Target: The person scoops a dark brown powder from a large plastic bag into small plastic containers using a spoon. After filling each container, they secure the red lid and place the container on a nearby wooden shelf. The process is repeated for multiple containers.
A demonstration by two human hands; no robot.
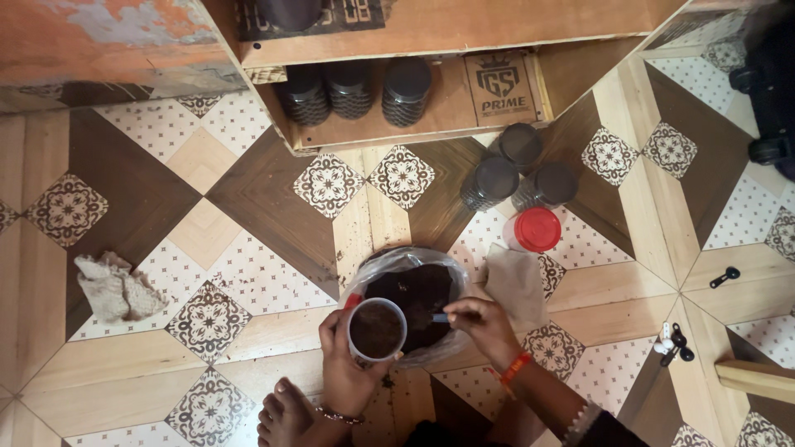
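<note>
Brown powder is risking spilling: left hand [348, 364] is gripping a brimming cup [377, 329] while right hand [480, 319], at 3 o'clock, is pinching a spoon [439, 317] over the bag [414, 290].

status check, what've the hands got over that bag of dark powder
Left hand grips small clear cup, nearly full of dark powder. Right hand holds spoon over plastic-lined bag. Lidded jars stand beyond, nothing in the way.
</note>
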